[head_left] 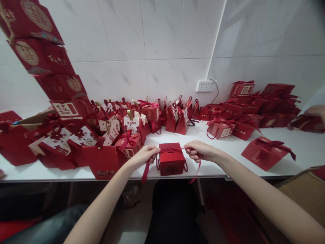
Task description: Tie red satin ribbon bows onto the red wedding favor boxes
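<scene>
A small red gift box (172,164) sits at the table's front edge, directly before me. Across its top runs a dark red ribbon (175,149), stretched between my two hands. My left hand (148,155) pinches one side of it at the box's left, with a loose tail hanging below the fingers. On the right, my right hand (199,151) is closed on the other side, and its tail dangles over the table edge. Ribbon loops show at both sides of the box. Whether a knot lies at the top's middle is hard to make out.
Red boxes and bags crowd the left, beside a tall box stack (63,84). More boxes pile up at the back right (248,105). One bow-tied box (266,152) stands near the right front. Another person's hand (315,111) is at the far right. A power strip (205,85) is on the wall.
</scene>
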A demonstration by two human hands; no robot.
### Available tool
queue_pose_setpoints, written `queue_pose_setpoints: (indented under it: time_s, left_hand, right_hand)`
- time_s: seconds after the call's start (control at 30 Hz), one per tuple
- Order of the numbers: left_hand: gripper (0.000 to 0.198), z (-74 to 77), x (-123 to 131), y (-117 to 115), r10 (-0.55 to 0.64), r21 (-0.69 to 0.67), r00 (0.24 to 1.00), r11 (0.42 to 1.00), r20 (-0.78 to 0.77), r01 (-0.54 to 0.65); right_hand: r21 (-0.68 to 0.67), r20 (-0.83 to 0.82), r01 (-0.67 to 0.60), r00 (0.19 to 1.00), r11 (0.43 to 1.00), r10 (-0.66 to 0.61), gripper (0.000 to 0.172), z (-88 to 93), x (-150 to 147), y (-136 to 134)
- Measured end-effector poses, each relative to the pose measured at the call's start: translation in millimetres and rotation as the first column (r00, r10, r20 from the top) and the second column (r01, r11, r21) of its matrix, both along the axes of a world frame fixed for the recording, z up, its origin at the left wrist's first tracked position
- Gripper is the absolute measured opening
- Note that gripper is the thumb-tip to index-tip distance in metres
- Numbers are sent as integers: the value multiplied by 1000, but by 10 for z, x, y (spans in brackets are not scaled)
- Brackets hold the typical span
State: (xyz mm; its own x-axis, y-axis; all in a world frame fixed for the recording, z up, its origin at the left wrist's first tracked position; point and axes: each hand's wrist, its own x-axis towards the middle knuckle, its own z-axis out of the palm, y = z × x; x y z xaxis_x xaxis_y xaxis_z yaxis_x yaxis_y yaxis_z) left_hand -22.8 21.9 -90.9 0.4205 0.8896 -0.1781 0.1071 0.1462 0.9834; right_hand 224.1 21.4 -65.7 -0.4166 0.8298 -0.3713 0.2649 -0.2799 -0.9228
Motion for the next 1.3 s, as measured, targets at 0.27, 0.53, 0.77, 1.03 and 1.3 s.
queue_pose_setpoints:
  time_s: [0.27, 0.53, 0.77, 1.03, 1.3]
  left_hand:
    - [38, -193, 42, -5, 52, -99, 981, 994, 188, -34]
    - [40, -309, 69, 2, 110, -93, 946, 992, 304, -85]
    - [37, -327, 98, -16, 116, -27, 955, 993, 273, -113]
    - [35, -65, 35, -11, 19, 111, 998, 993, 58, -25]
    - [32, 213, 58, -35, -24, 228, 983, 971, -180, 66]
  right_hand:
    - [96, 7, -15, 1000, 995, 14, 35, -162, 20, -44]
    - [159, -103, -84, 990, 984, 101, 50, -334, 121, 18]
    - [138, -162, -53, 984, 989, 75, 54, -467, 155, 53]
    - [377, -131, -43, 986, 925, 99, 38, -26, 121, -47]
    - [607, -45, 70, 998, 792, -53, 30, -79, -380, 9]
